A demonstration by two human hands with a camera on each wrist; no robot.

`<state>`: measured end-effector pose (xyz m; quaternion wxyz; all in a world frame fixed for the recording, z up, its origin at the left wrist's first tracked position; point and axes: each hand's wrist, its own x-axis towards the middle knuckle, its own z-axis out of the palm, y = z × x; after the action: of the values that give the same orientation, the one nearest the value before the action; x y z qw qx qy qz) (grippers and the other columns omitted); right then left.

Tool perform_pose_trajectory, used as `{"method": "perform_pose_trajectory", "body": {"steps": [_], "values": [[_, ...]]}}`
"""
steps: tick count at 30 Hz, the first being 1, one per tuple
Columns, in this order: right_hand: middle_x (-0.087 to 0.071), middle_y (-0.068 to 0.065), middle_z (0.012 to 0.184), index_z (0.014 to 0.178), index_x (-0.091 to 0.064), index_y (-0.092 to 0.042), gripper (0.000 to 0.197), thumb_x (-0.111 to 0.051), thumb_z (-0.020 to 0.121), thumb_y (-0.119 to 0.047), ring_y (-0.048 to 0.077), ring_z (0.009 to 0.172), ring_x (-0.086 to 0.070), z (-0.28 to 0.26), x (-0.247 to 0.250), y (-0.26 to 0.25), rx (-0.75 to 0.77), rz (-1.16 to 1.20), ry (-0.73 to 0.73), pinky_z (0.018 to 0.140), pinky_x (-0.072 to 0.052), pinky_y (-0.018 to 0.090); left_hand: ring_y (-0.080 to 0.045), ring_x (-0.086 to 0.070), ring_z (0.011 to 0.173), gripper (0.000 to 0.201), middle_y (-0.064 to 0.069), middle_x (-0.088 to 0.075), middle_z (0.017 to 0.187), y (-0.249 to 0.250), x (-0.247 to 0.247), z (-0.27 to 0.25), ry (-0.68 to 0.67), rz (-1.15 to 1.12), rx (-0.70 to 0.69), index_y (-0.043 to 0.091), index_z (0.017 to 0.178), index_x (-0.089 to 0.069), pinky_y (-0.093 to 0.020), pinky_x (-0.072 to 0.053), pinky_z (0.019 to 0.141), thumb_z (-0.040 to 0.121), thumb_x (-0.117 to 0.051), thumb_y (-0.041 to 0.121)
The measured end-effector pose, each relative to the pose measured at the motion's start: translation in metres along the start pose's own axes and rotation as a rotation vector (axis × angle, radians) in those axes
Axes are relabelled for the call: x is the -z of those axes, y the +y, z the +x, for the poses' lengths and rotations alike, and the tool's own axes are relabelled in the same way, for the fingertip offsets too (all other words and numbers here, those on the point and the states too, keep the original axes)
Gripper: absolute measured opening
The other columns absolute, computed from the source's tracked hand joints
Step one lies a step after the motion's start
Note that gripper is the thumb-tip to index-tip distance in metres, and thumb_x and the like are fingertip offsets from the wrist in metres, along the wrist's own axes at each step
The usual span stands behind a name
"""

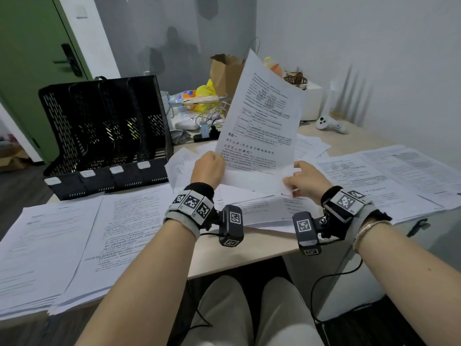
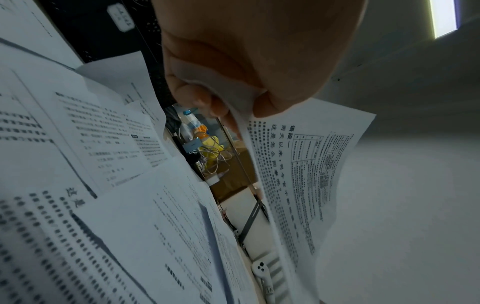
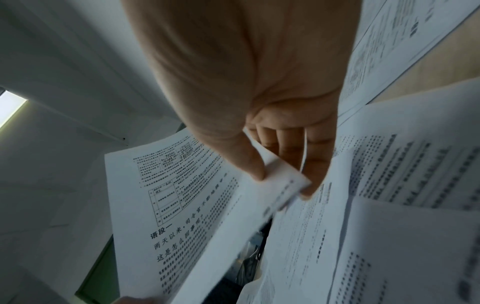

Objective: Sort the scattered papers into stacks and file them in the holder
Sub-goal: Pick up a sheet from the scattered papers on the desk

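Note:
I hold a printed sheet (image 1: pixel 262 116) upright above the desk, its lower edge in both hands. My left hand (image 1: pixel 208 168) grips the bottom left edge; the left wrist view shows thumb and fingers (image 2: pixel 207 102) curled round the sheet (image 2: pixel 298 174). My right hand (image 1: pixel 303 179) pinches the bottom right corner, thumb (image 3: pixel 249 162) on top of the sheet (image 3: pixel 182 205). The black mesh holder (image 1: pixel 104 136) with several slots stands at the back left. Scattered papers (image 1: pixel 99 236) cover the desk on the left, and more papers (image 1: pixel 389 176) lie on the right.
Behind the sheet there is clutter: a brown paper bag (image 1: pixel 224 71), a yellow toy (image 1: pixel 205 92), cables (image 1: pixel 207 118) and a white box (image 1: pixel 310 101). A white controller (image 1: pixel 330 124) lies at the back right. The desk's front edge (image 1: pixel 237 260) runs above my knees.

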<state>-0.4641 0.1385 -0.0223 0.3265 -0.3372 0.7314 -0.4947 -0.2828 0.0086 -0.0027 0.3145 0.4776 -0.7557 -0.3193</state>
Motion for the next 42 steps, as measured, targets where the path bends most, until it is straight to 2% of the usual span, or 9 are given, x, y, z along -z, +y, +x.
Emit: {"method": "perform_pose_trajectory", "body": {"steps": [7, 10, 13, 18, 21, 27, 32, 39, 42], "values": [[-0.06, 0.019, 0.101, 0.099, -0.051, -0.004, 0.023, -0.042, 0.086, 0.012, 0.026, 0.074, -0.059, -0.006, 0.049, 0.021, -0.018, 0.026, 0.14, 0.056, -0.051, 0.033, -0.027, -0.054, 0.102, 0.038, -0.015, -0.058, 0.118, 0.04, -0.032, -0.023, -0.151, -0.057, -0.138, 0.007, 0.125, -0.041, -0.03, -0.041, 0.075, 0.089, -0.035, -0.005], [-0.061, 0.02, 0.104, 0.101, -0.054, -0.007, 0.028, -0.041, 0.084, 0.012, 0.029, 0.079, -0.06, -0.009, 0.073, 0.033, -0.022, 0.021, 0.199, 0.062, -0.051, 0.035, -0.027, -0.052, 0.116, 0.069, -0.013, -0.053, 0.13, 0.059, -0.051, -0.029, -0.246, -0.153, -0.178, 0.013, 0.148, -0.009, -0.029, -0.041, 0.086, 0.089, -0.039, -0.007], [-0.063, 0.015, 0.096, 0.104, -0.055, -0.012, 0.03, -0.043, 0.084, 0.006, 0.026, 0.071, -0.06, -0.016, 0.097, 0.041, -0.01, 0.039, 0.292, 0.056, -0.048, 0.031, -0.021, -0.043, 0.127, 0.083, -0.007, -0.043, 0.141, 0.078, -0.069, -0.034, -0.298, -0.209, -0.254, 0.017, 0.15, 0.01, -0.022, -0.033, 0.093, 0.09, -0.043, -0.007], [-0.061, 0.01, 0.107, 0.118, -0.051, -0.015, 0.034, -0.05, 0.086, -0.002, 0.024, 0.081, -0.061, -0.022, 0.135, 0.054, -0.027, 0.038, 0.419, 0.052, -0.046, 0.028, -0.023, -0.039, 0.13, 0.071, -0.012, -0.037, 0.141, 0.097, -0.105, -0.033, -0.389, -0.031, -0.332, 0.022, 0.146, -0.024, -0.02, -0.03, 0.097, 0.086, -0.033, -0.015], [-0.057, 0.01, 0.108, 0.125, -0.048, -0.012, 0.034, -0.05, 0.091, -0.007, 0.021, 0.066, -0.06, -0.027, 0.153, 0.062, -0.019, 0.109, 0.473, 0.051, -0.043, 0.028, -0.026, -0.036, 0.132, 0.059, -0.013, -0.035, 0.142, 0.103, -0.124, -0.033, -0.435, 0.049, -0.32, 0.013, 0.138, -0.04, -0.022, -0.029, 0.102, 0.087, -0.03, -0.015], [-0.064, 0.008, 0.101, 0.113, -0.059, -0.017, 0.025, -0.043, 0.098, -0.029, 0.025, 0.07, -0.067, -0.043, 0.164, 0.073, 0.063, 0.215, 0.396, 0.054, -0.048, 0.028, -0.024, -0.036, 0.131, 0.055, -0.011, -0.029, 0.144, 0.116, -0.15, -0.035, -0.417, -0.049, -0.3, 0.007, 0.138, -0.035, -0.008, -0.026, 0.088, 0.088, -0.031, -0.015], [-0.067, 0.007, 0.106, 0.109, -0.064, -0.018, 0.023, -0.047, 0.098, -0.027, 0.022, 0.076, -0.069, -0.043, 0.154, 0.071, 0.103, 0.192, 0.215, 0.058, -0.054, 0.025, -0.022, -0.034, 0.132, 0.05, -0.01, -0.028, 0.144, 0.134, -0.166, -0.04, -0.447, -0.125, -0.262, 0.007, 0.14, -0.032, -0.021, -0.027, 0.106, 0.092, -0.032, -0.009], [-0.065, 0.008, 0.083, 0.102, -0.064, -0.003, 0.013, -0.059, 0.091, -0.007, 0.012, 0.054, -0.067, -0.033, 0.172, 0.072, 0.136, 0.183, 0.349, 0.05, -0.055, 0.02, -0.025, -0.041, 0.129, 0.05, -0.01, -0.032, 0.146, 0.144, -0.189, -0.047, -0.623, -0.109, -0.283, 0.008, 0.143, -0.031, -0.026, -0.04, 0.099, 0.094, -0.037, 0.001], [-0.063, 0.012, 0.072, 0.098, -0.065, -0.002, 0.013, -0.058, 0.089, 0.002, 0.009, 0.046, -0.063, -0.032, 0.186, 0.083, 0.085, 0.145, 0.446, 0.049, -0.054, 0.019, -0.024, -0.03, 0.137, 0.043, -0.008, -0.032, 0.147, 0.142, -0.198, -0.044, -0.622, 0.031, -0.344, 0.012, 0.135, -0.046, -0.031, -0.026, 0.111, 0.093, -0.042, 0.006]]}}
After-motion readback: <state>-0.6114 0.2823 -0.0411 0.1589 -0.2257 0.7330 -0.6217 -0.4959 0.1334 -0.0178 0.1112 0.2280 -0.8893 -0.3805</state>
